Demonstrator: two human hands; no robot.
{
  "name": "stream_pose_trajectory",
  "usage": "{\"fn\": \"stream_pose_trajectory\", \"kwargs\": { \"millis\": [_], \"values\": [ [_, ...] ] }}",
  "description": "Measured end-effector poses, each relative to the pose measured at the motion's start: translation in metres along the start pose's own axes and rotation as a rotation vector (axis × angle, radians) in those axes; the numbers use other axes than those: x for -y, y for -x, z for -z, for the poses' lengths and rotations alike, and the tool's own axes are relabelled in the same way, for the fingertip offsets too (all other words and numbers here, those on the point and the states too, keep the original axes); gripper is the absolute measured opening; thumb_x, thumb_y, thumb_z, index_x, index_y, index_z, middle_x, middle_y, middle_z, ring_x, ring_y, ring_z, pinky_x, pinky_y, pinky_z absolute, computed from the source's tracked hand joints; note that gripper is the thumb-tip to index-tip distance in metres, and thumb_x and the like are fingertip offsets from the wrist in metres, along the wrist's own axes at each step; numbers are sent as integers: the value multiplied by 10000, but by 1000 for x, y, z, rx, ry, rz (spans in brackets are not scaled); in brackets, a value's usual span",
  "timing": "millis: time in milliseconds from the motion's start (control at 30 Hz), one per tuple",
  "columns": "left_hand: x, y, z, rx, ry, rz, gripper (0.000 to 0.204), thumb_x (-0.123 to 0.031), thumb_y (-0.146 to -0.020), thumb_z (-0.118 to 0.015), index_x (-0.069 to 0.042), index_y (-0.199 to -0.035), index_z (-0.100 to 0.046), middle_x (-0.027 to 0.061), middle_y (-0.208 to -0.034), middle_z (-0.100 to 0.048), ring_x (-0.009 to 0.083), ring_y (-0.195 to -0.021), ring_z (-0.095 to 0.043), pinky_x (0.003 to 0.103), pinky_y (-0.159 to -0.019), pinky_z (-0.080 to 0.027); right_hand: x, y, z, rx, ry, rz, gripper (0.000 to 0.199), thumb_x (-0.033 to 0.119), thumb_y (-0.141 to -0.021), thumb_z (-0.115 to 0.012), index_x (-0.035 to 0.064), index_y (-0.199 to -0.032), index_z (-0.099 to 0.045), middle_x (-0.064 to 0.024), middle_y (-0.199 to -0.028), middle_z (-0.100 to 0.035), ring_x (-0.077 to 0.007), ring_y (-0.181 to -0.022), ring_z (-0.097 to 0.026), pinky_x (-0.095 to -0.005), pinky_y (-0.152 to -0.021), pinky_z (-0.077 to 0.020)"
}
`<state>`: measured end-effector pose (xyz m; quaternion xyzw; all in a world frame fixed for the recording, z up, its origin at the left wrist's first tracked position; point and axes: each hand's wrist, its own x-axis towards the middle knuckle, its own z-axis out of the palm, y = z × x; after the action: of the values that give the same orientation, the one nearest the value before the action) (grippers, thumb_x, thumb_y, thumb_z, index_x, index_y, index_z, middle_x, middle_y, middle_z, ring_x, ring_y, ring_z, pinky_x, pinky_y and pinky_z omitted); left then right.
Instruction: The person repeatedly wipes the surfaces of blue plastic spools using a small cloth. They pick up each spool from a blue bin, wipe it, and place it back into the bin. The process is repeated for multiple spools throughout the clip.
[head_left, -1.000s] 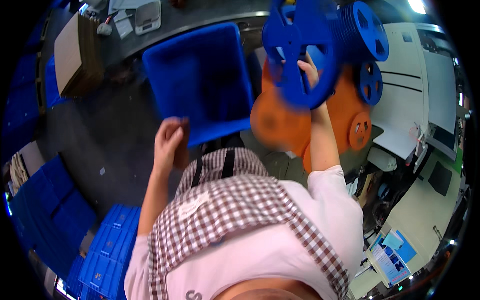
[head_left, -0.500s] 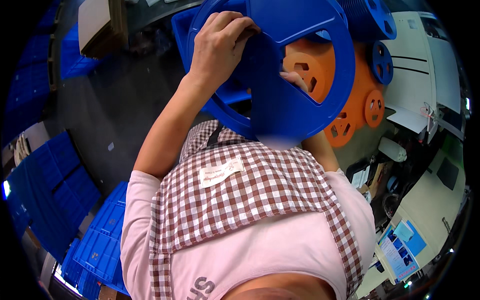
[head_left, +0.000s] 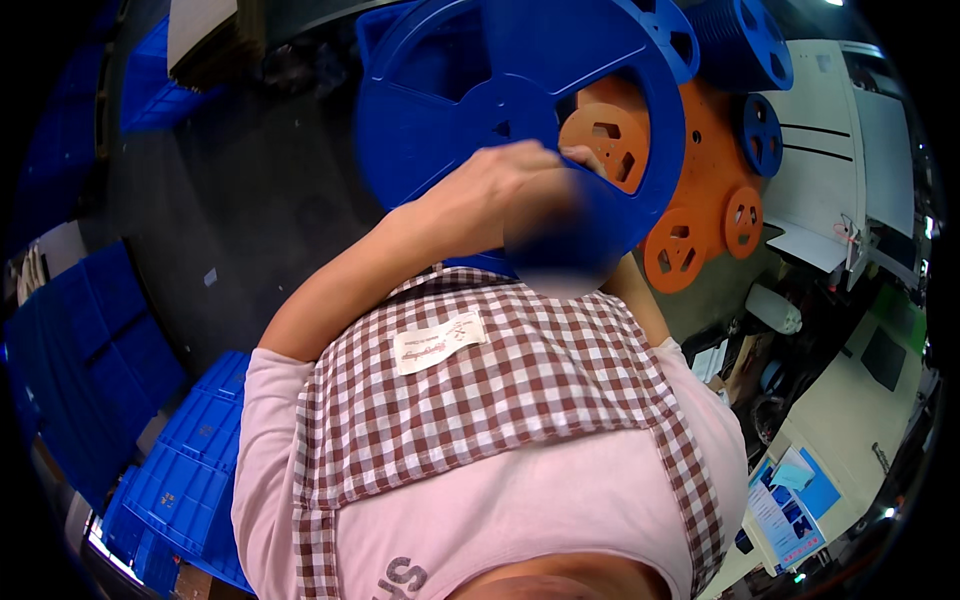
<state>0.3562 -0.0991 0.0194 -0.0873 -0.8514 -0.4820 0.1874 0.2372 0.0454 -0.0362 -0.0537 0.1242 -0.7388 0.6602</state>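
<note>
A large blue reel disc [head_left: 440,130] with wide cut-outs is held up in front of my chest. My left hand [head_left: 510,185] lies across its face, below the middle. The left fingers are smeared and partly hidden, so their grip is unclear. My right hand [head_left: 588,158] is mostly behind the disc; its fingertips show at the edge of the right cut-out, closed on the disc. A blurred patch covers the disc's lower part. Behind it stand orange reels [head_left: 600,130] on an orange surface [head_left: 690,150].
A stack of blue reels [head_left: 742,45] stands at the far right, with a smaller blue reel [head_left: 762,135] below. Blue crates [head_left: 190,470] lie at the lower left; cardboard [head_left: 205,40] is stacked at the far left. A pale table [head_left: 850,440] runs along the right.
My left hand has moved down and right from the disc's upper left to below its middle. The disc has turned and shifted slightly left. My right hand stays behind it.
</note>
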Motion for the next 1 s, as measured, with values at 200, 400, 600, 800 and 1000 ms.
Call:
{"fn": "stream_pose_trajectory", "kwargs": {
  "millis": [200, 400, 600, 800, 1000],
  "values": [
    [-7, 66, 54, -49, 345, 429, 251, 77, -764, -694, -60, -972, -671, 57, -1002, -669, 178, -944, -660, 317, -837, -545, 22, 8, 11, -150, -24, -174, 521, 350, -964, -409, -65, -1251, -537, -348, -1148, -593, -447, -959, -665, -480, -767, -596],
    [11, 68, 57, -444, -107, 321, 201, -15, -825, -704, -59, -1017, -663, 85, -1023, -654, 210, -937, -677, 317, -816, -568, 21, 3, 14, -161, -63, -283, 568, 414, -948, -428, -51, -1248, -556, -361, -1177, -572, -469, -965, -658, -492, -711, -605],
    [19, 14, 6, -391, -277, 41, 297, -4, -757, -739, -99, -1034, -692, 78, -1095, -617, 251, -1013, -629, 326, -819, -562, -9, 7, 36, -175, 557, 70, 374, 274, -994, -488, 4, -1251, -526, -229, -1211, -576, -297, -1071, -634, -354, -829, -586],
    [19, 34, -17, -115, -327, 28, 208, -37, -756, -706, -75, -959, -686, 36, -1022, -658, 192, -947, -620, 305, -790, -558, -23, 20, 62, -19, 620, 200, 294, 173, -999, -511, 43, -1261, -479, -138, -1168, -591, -186, -1050, -632, -238, -849, -566],
    [4, 76, -14, 34, -359, 121, 200, -31, -738, -658, -67, -935, -666, 37, -1002, -621, 194, -919, -575, 294, -747, -541, -18, 23, 53, -62, 843, 170, 398, 218, -993, -516, 37, -1337, -434, -188, -1204, -588, -224, -1076, -643, -314, -787, -618]
  ]
}}
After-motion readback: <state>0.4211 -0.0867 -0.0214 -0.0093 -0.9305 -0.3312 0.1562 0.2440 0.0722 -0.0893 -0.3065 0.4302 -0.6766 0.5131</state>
